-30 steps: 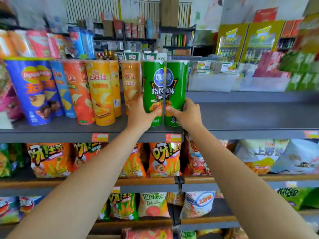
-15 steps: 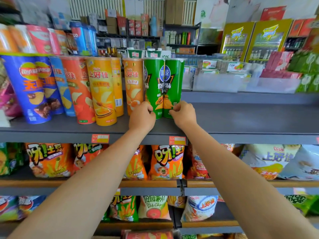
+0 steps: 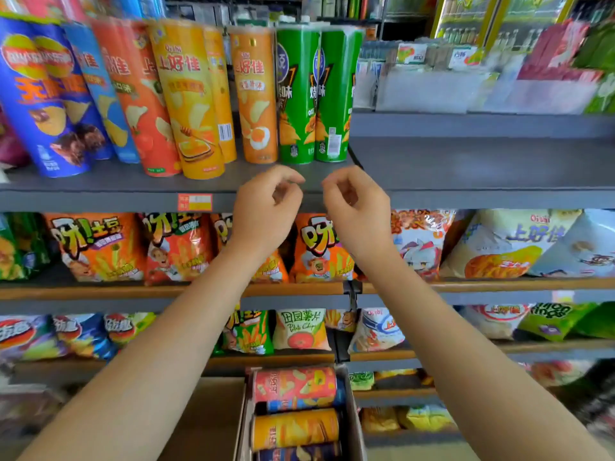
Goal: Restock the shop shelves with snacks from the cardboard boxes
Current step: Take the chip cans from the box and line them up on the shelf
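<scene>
Two green chip cans stand side by side on the grey top shelf, right of an orange can and a row of yellow, red and blue cans. My left hand and my right hand hover just below the shelf's front edge, fingers loosely curled, holding nothing, clear of the green cans. Below, a cardboard box holds several chip cans lying on their sides, a red one on top and an orange one under it.
The top shelf right of the green cans is bare grey surface. Lower shelves carry snack bags in orange, white and green packs. A price tag sits on the shelf edge. Drink coolers stand at the back right.
Both hands have let go of the two green cans and pulled back down from the shelf. The cans stay standing. My view has tilted down, showing the box.
</scene>
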The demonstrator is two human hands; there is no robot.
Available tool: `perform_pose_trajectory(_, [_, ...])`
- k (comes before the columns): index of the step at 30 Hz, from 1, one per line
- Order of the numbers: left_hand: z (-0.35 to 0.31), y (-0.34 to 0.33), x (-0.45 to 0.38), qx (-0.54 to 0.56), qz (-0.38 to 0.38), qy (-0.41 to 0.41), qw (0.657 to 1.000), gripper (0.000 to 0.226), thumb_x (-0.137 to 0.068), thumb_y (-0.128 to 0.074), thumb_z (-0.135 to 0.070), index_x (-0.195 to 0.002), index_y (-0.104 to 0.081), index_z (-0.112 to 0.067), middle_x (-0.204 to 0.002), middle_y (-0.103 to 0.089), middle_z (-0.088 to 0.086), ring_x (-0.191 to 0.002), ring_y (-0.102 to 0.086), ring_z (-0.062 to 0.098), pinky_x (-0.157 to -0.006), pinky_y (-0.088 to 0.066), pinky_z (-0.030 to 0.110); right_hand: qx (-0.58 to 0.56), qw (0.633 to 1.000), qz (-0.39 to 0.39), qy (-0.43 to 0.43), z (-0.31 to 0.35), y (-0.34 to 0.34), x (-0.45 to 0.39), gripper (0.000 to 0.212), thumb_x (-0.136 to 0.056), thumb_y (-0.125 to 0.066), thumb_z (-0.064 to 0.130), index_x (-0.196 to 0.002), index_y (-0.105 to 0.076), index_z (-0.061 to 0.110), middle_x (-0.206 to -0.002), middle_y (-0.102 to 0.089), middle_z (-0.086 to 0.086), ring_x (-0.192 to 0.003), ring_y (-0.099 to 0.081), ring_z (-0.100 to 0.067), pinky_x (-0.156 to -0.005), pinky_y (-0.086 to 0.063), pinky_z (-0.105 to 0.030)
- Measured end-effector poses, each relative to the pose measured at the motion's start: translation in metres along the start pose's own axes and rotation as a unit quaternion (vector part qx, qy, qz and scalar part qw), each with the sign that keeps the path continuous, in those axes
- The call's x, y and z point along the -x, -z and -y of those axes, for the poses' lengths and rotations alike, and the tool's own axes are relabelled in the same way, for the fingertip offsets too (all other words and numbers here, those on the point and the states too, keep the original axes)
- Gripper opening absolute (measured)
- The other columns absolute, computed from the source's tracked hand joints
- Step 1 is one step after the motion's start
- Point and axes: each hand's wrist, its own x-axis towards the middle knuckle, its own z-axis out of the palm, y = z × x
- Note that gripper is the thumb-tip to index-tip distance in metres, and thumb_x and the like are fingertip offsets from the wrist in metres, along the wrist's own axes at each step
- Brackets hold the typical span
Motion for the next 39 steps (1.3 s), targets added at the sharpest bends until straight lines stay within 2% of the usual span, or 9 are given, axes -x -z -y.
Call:
perform_pose_trajectory(7, [0.120,-0.007,0.175,-0.058,0.108,0.213,0.969,0.014,-0.096,-0.057,-0.015,-0.093,-0.071,-0.021,-0.082,-0.064,-0.022,-0.074,-0.059,0.004,-0.064,-0.039,0.024,0.024,0.969,0.147,-0.195,-0.099,-0.045,0.162,0.018,-0.096,-0.054,0.015,-0.081,-0.057,0.026,-0.063,-0.056,0.001,-0.055,-0.050,-0.011,-0.054,-0.040,-0.029])
perform_pose_trajectory(14, [0.220,0.003,0.398,-0.202,0.348,0.415,0.816,0.032,-0.089,-0.060,-0.018,-0.121,-0.063,-0.012,-0.132,-0.051,0.005,-0.125,-0.050,0.024,-0.097,-0.043,0.033,0.262,0.681,0.529,-0.433,-0.223,-0.053,0.374,0.011,-0.099,-0.051,0.025,-0.098,-0.057,0.015,-0.109,-0.064,-0.012,-0.102,-0.063,-0.031,-0.082,-0.051,-0.034])
perform_pose_trajectory(17, [0.213,0.011,0.442,-0.213,0.392,0.385,0.808,0.051,-0.090,-0.062,-0.021,-0.139,-0.053,-0.015,-0.162,-0.024,-0.001,-0.145,-0.031,0.023,-0.115,-0.034,0.041,0.324,0.603,0.619,-0.385,-0.225,-0.044,0.432,0.045,-0.091,-0.060,0.055,-0.107,-0.064,0.013,-0.143,-0.045,-0.015,-0.127,-0.046,-0.033,-0.098,-0.048,-0.040])
perform_pose_trajectory(21, [0.203,0.014,0.463,-0.200,0.421,0.369,0.804,0.065,-0.094,-0.060,-0.027,-0.153,-0.034,-0.019,-0.165,0.015,-0.018,-0.151,-0.017,0.015,-0.114,-0.037,0.042,0.363,0.638,0.610,-0.297,-0.210,-0.040,0.468,0.067,-0.082,-0.065,0.065,-0.132,-0.052,0.022,-0.146,-0.027,-0.013,-0.138,-0.026,-0.035,-0.111,-0.029,-0.050])
perform_pose_trajectory(24, [0.202,0.014,0.462,-0.202,0.429,0.372,0.798,0.069,-0.095,-0.057,-0.027,-0.157,-0.026,-0.021,-0.162,0.023,-0.021,-0.152,-0.015,0.012,-0.107,-0.044,0.036,0.382,0.595,0.661,-0.250,-0.206,-0.042,0.478,0.088,-0.077,-0.064,0.073,-0.144,-0.038,0.023,-0.153,-0.016,-0.017,-0.144,-0.015,-0.039,-0.117,-0.017,-0.058])
perform_pose_trajectory(28, [0.204,0.017,0.456,-0.223,0.437,0.348,0.799,0.069,-0.096,-0.056,-0.029,-0.157,-0.026,-0.021,-0.163,0.023,-0.016,-0.150,-0.025,0.016,-0.099,-0.049,0.032,0.409,0.534,0.731,-0.113,-0.193,-0.047,0.495,0.081,-0.087,-0.071,0.041,-0.149,-0.029,0.012,-0.163,0.002,-0.023,-0.151,0.002,-0.039,-0.118,-0.013,-0.061])
perform_pose_trajectory(31, [0.208,0.019,0.458,-0.218,0.437,0.338,0.804,0.068,-0.096,-0.058,-0.028,-0.157,-0.026,-0.023,-0.164,0.021,-0.017,-0.146,-0.034,0.016,-0.088,-0.050,0.027,0.399,0.570,0.703,-0.147,-0.192,-0.049,0.503,0.081,-0.083,-0.074,0.034,-0.147,-0.031,0.012,-0.161,-0.009,-0.018,-0.150,-0.008,-0.036,-0.119,-0.018,-0.055])
perform_pose_trajectory(36, [0.206,0.017,0.457,-0.204,0.368,0.333,0.844,0.066,-0.089,-0.059,-0.024,-0.151,-0.036,-0.020,-0.162,-0.027,0.004,-0.140,-0.039,0.027,-0.108,-0.041,0.050,0.263,0.765,0.436,-0.394,-0.197,-0.049,0.474,0.068,-0.068,-0.078,0.043,-0.125,-0.048,0.024,-0.113,-0.058,0.002,-0.102,-0.058,-0.022,-0.085,-0.052,-0.039])
perform_pose_trajectory(39, [0.194,0.008,0.454,-0.174,0.287,0.315,0.888,0.052,-0.081,-0.059,-0.029,-0.130,-0.054,-0.013,-0.129,-0.051,0.005,-0.118,-0.051,0.023,-0.096,-0.047,0.050,0.184,0.783,0.331,-0.494,-0.196,-0.054,0.443,0.059,-0.069,-0.082,0.049,-0.115,-0.052,0.028,-0.098,-0.064,0.009,-0.084,-0.064,-0.011,-0.073,-0.056,-0.034])
